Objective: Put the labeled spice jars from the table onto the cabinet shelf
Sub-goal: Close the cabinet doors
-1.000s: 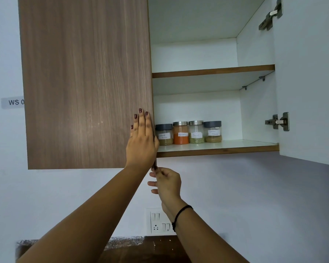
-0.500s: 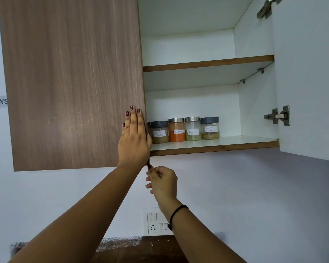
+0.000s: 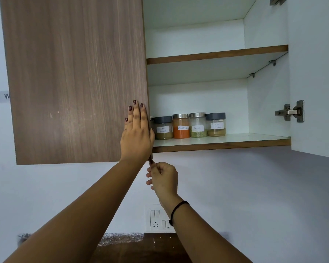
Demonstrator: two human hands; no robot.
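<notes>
Glass jars (image 3: 189, 125) stand in a row on the lower shelf (image 3: 235, 142) of the cabinet, touching side by side toward its left end: a grey-lidded one with olive powder, a steel-lidded one with orange powder, a steel-lidded one with green flakes, and a grey-lidded one with tan powder. Each carries a white handwritten label. The upper shelf (image 3: 217, 54) sits above them. My left hand (image 3: 136, 137) lies flat on the wooden left door (image 3: 74, 78) near its lower right edge, grip wide, fingers straight and together. My right hand (image 3: 162, 179) is just under that door's bottom corner, its grip narrow, fingers curled with thumb and forefinger pinching at the corner; I cannot tell whether anything is held. A black band (image 3: 177, 210) circles that wrist. The white right door (image 3: 315, 73) hangs open, hinge (image 3: 291, 111) showing. Below, a switch plate (image 3: 158, 219) sits on the wall above the dark counter (image 3: 141, 249).
</notes>
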